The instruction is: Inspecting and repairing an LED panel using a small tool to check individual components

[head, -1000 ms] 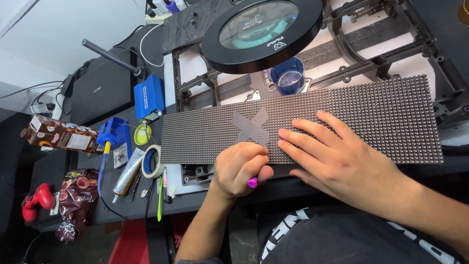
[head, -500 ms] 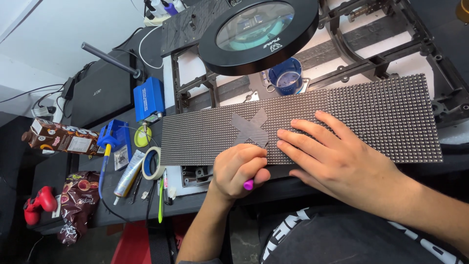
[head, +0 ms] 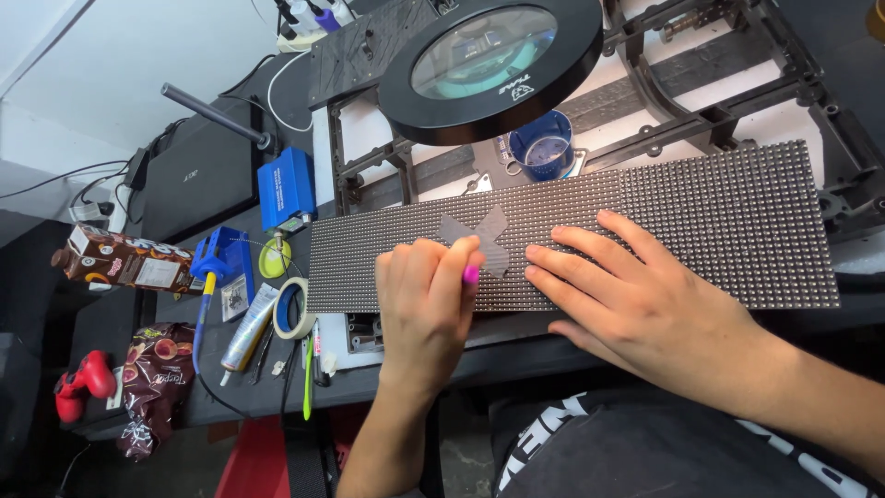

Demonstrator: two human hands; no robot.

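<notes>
Now: left hand (head: 426, 300) curled around a pink-tipped pen (head: 470, 273) beside the tape cross (head: 484, 242) | right hand (head: 636, 295) flat, fingers spread, pressing the dotted panel (head: 737, 212) | panel lies along the worktop's (head: 230, 387) front edge.

Matt, studded dark panel (head: 645, 221); glossy plastic magnifier rim (head: 489, 111).

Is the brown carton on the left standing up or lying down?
Lying down. The brown carton rests on its long side on the dark desk, its top end pointing left.
</notes>
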